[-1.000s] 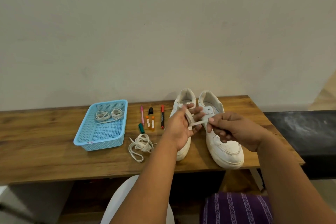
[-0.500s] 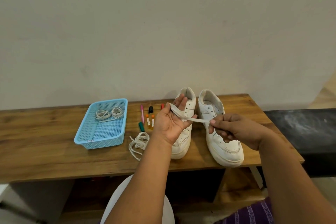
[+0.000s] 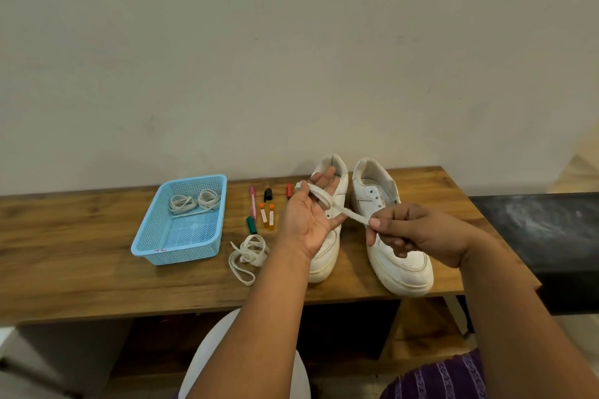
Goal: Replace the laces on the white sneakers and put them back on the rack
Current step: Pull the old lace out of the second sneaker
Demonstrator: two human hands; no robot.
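A blue mesh basket (image 3: 181, 223) is set toward the left part of the wooden tabletop (image 3: 81, 256), near the back edge; two coiled white laces (image 3: 194, 201) are held in its far end. Just beside the basket's front right corner a loose lace (image 3: 248, 253) is heaped on the wood, and behind it several markers (image 3: 264, 207) are laid out.

The two white sneakers (image 3: 382, 223) are stood side by side at the right part of the tabletop — heels to the back edge, toes to the front edge, long axes running front to back.

Above them a flat lace (image 3: 327, 202) is looped round the straight fingers of the left hand (image 3: 308, 217), palm up. Its free run is pinched between thumb and forefinger of the right hand (image 3: 418, 233) — drawn taut.
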